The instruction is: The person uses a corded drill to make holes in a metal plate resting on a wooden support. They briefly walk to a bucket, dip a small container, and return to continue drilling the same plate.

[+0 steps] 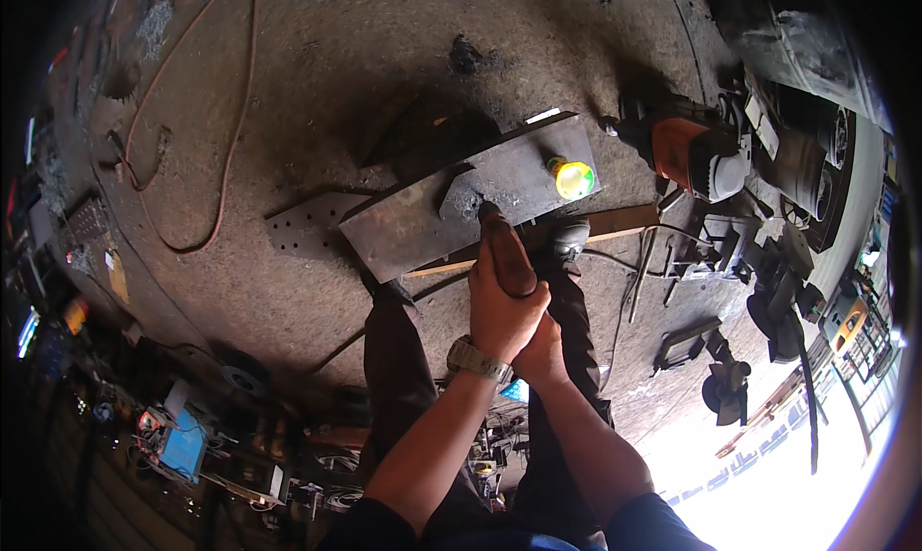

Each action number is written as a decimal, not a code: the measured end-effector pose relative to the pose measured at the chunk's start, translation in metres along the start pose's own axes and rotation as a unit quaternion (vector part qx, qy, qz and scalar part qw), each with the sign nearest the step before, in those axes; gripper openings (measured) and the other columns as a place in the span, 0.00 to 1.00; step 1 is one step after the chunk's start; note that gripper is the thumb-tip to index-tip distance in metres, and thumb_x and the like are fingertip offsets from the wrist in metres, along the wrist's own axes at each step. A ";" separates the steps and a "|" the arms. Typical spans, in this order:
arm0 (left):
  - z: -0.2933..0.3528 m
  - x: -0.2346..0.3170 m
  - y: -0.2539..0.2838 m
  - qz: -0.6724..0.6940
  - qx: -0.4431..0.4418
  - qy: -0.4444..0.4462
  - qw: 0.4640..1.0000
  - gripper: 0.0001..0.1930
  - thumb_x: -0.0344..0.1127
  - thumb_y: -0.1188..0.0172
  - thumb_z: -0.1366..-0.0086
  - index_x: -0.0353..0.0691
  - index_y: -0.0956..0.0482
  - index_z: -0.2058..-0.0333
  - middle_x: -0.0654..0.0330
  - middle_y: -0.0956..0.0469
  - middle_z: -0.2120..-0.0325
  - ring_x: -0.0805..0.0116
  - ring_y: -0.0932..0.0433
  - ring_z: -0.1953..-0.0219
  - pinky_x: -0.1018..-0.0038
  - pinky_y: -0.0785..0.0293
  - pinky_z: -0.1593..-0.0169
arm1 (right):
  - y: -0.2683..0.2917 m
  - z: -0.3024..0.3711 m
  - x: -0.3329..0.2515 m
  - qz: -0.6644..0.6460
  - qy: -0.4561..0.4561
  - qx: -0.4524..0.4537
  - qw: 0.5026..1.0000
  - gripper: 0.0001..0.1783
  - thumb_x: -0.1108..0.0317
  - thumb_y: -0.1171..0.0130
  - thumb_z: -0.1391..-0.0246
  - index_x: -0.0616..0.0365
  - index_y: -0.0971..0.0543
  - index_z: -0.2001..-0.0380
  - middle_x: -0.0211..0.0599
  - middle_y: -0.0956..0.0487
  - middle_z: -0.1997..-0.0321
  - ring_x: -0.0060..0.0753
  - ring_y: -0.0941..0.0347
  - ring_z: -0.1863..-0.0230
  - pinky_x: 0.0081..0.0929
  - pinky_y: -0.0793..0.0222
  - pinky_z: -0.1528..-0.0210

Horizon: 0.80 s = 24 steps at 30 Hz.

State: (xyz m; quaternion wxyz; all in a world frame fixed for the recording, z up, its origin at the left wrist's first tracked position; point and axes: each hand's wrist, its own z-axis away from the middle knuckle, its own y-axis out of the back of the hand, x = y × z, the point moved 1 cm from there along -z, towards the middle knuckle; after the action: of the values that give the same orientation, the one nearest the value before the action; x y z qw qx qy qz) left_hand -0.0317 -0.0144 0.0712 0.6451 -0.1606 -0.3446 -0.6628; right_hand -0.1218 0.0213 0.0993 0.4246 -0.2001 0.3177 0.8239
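In the middle, my left hand, with a watch at its wrist, is closed around a dark reddish-brown, long-bodied hand tool. My right hand is closed against the left at the tool's rear end; its fingers are partly hidden. The tool's front tip points away from me and meets a small angled steel piece, where grey filings or dust lie. This piece rests on a long flat steel plate. A round yellow and green container stands on the plate's right end.
A perforated steel plate juts out at the left. An orange and black machine stands to the right, with angle grinders on the floor nearer me. A hose curves across the left floor. A blue box-shaped machine sits lower left.
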 end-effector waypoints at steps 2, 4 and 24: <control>-0.003 -0.003 -0.001 0.015 0.000 -0.001 1.000 0.39 0.33 0.30 0.50 0.35 0.37 0.40 0.47 0.25 0.50 0.53 0.22 0.48 0.61 0.25 0.44 | 0.001 -0.003 -0.003 -0.010 0.004 -0.003 1.000 0.32 0.64 0.30 0.51 0.60 0.31 0.44 0.48 0.19 0.52 0.49 0.21 0.47 0.39 0.24 0.48; -0.005 -0.007 0.000 0.012 -0.006 0.016 1.000 0.46 0.35 0.29 0.52 0.35 0.43 0.35 0.41 0.29 0.47 0.45 0.25 0.46 0.56 0.26 0.43 | 0.001 -0.004 -0.006 -0.016 0.004 -0.002 1.000 0.33 0.64 0.30 0.51 0.61 0.31 0.44 0.47 0.19 0.52 0.47 0.20 0.47 0.37 0.25 0.47; -0.016 0.008 0.006 -0.035 0.017 0.064 0.997 0.51 0.38 0.28 0.53 0.35 0.46 0.32 0.36 0.31 0.46 0.42 0.28 0.44 0.53 0.28 0.41 | -0.008 -0.020 -0.004 -0.047 -0.064 0.005 0.997 0.26 0.67 0.33 0.47 0.59 0.26 0.44 0.43 0.18 0.49 0.35 0.21 0.45 0.32 0.27 0.44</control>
State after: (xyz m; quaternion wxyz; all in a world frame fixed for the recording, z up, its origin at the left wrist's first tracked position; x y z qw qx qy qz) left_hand -0.0232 -0.0312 0.0665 0.6449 -0.0950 -0.3190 -0.6880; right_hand -0.1118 0.0086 0.0847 0.4834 -0.1596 0.2840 0.8125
